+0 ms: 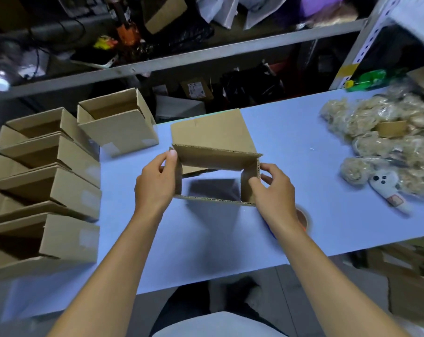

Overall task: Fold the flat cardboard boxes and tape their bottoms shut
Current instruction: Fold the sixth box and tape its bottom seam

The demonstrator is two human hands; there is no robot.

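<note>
A small cardboard box [216, 152] is held above the pale blue surface [291, 147], opened out into a rectangular tube so that the surface and the box's own shadow are seen straight through it. Its far top flap stands up and away from the viewer, while the inner far wall is lit and the corrugated edges of the near rim are plainly shown. The left hand [155, 183] is curled round the box's left end, with the thumb laid against the upper left corner and the fingers hidden behind the wall. The right hand [271, 188] pinches the right end wall, its thumb on the inside face and its fingers on the outside edge.

At the left of the surface, folded open-topped boxes [67, 188] are stacked in an overlapping row, patches of clear tape being visible on their sides; one more folded box [118, 125] is set apart just beyond them. A roll of tape [303, 218] is partly hidden behind the right wrist. At the right, a heap of clear bags of pale stuffing [376, 132] is piled, and a small white plush toy [388, 188] lies at its near edge. Metal shelving [181, 57] with cluttered goods runs behind the surface.
</note>
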